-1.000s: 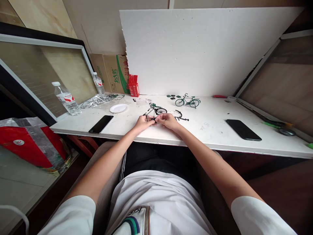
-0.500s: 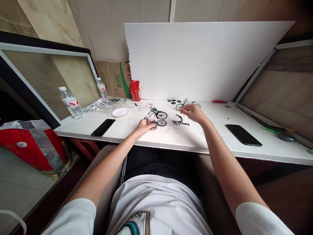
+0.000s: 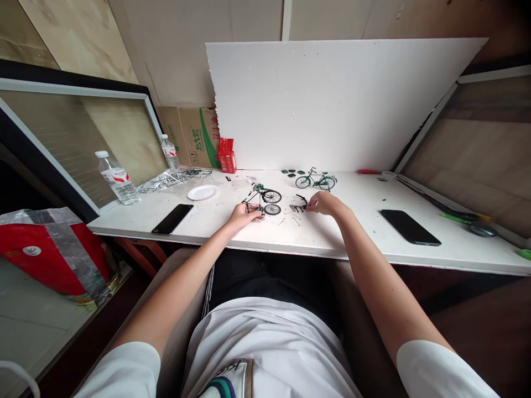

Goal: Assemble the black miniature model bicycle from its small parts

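Black bicycle frame (image 3: 253, 195) in left fingers' (image 3: 253, 214) pinch; right fingers (image 3: 314, 203) by curved part (image 3: 303, 198), grip unclear.

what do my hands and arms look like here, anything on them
Both your left hand and right hand are bare, with no gloves or watch visible; the forearms are uncovered up to short, loose, plain white sleeves.

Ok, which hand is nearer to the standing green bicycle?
The right hand, just in front of the green bicycle; the left hand is farther off, to the bicycle's front left.
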